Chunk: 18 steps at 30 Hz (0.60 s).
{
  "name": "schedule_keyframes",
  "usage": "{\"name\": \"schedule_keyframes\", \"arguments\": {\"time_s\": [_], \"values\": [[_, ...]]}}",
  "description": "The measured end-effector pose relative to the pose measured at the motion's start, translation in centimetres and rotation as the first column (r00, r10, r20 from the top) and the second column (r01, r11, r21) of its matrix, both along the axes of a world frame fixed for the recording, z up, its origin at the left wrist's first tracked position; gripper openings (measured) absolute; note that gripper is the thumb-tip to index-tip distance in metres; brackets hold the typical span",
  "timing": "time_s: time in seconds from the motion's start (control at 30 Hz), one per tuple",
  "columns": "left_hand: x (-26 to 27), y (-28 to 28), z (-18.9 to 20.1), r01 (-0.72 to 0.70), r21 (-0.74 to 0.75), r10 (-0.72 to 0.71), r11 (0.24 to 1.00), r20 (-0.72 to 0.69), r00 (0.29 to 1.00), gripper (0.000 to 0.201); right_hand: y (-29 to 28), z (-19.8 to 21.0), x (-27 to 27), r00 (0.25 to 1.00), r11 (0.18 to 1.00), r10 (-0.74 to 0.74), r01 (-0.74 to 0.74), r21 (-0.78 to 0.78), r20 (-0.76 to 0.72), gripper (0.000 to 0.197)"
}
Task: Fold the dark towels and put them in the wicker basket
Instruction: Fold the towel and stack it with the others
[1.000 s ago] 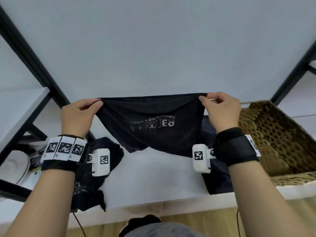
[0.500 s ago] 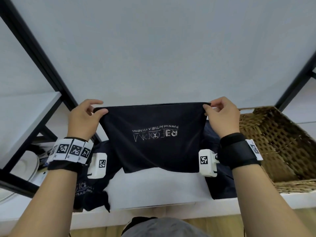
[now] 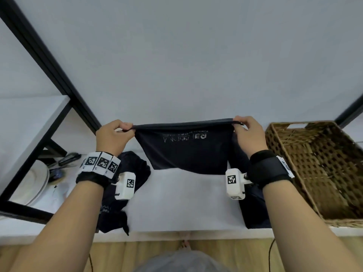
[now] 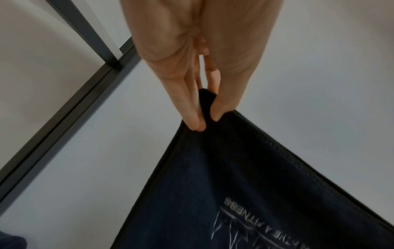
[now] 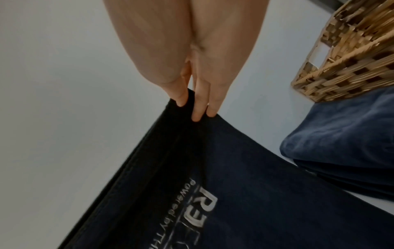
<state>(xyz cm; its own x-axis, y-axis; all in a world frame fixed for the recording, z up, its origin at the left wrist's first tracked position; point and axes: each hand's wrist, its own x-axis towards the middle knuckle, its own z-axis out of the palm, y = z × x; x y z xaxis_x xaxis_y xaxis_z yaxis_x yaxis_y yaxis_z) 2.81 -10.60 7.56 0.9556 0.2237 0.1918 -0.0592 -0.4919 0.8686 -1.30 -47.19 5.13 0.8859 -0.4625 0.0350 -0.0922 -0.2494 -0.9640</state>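
Note:
A dark towel (image 3: 188,152) with pale lettering hangs above the white table, stretched taut between both hands. My left hand (image 3: 125,127) pinches its upper left corner, thumb against fingers (image 4: 193,118), the towel (image 4: 245,193) falling below. My right hand (image 3: 238,123) pinches the upper right corner, fingertips (image 5: 197,111) closed on the towel (image 5: 224,193). The empty wicker basket (image 3: 322,169) stands at the right. A crumpled dark towel (image 3: 125,193) lies under my left wrist. A folded dark towel (image 3: 253,205) lies beside the basket (image 5: 345,55), seen as a blue pile (image 5: 341,143).
The white table (image 3: 180,203) runs to a front edge just before my body. A black frame post (image 3: 51,61) slants up at the left. White plates (image 3: 37,181) and dark utensils sit on a lower shelf at the far left.
Both hands have raised the towel and pulled its top edge tighter and flatter. The hanging part now looks shorter and its lower edge has swung away from me.

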Motion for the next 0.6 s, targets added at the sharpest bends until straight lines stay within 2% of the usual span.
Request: {"name": "schedule_keyframes", "arguments": {"time_s": [0.1, 0.2, 0.27, 0.33, 0.4, 0.5, 0.6], "values": [[-0.2, -0.2, -0.6, 0.019, -0.098, -0.011, 0.995, 0.077, 0.997, 0.014, -0.5, -0.6, -0.4, 0.999, 0.992, 0.01, -0.015, 0.126, 0.042, 0.022], [-1.4, 0.3, -2.0, 0.021, -0.06, -0.018, 0.998, 0.051, 0.999, 0.009, -0.6, -2.3, -1.7, 1.0, 0.982, 0.023, -0.026, 0.185, 0.018, 0.025], [-3.1, 0.7, -3.9, 0.026, -0.007, -0.026, 1.0, -0.017, 1.0, 0.011, -0.3, -4.0, -3.1, 0.999, 0.985, 0.031, -0.028, 0.171, -0.016, 0.023], [-5.1, 1.2, -6.2, 0.035, 0.069, -0.027, 0.997, -0.102, 0.994, 0.015, 0.2, -6.1, -4.9, 0.996, 0.99, 0.043, -0.031, 0.139, -0.083, 0.011], [-6.9, 1.6, -8.7, 0.089, 0.169, -0.056, 0.982, -0.195, 0.979, 0.021, 0.8, -8.6, -6.5, 0.982, 0.994, 0.055, -0.037, 0.1, -0.179, 0.011], [-9.1, 1.9, -12.4, 0.217, 0.255, -0.115, 0.942, -0.362, 0.925, 0.02, 1.9, -12.9, -8.5, 0.936, 0.994, 0.104, -0.09, 0.056, -0.336, 0.016], [-10.4, 1.8, -15.8, 0.291, 0.278, -0.115, 0.915, -0.512, 0.851, 0.015, 2.7, -16.4, -10.2, 0.86, 0.984, 0.152, -0.176, -0.005, -0.487, 0.016]]}}
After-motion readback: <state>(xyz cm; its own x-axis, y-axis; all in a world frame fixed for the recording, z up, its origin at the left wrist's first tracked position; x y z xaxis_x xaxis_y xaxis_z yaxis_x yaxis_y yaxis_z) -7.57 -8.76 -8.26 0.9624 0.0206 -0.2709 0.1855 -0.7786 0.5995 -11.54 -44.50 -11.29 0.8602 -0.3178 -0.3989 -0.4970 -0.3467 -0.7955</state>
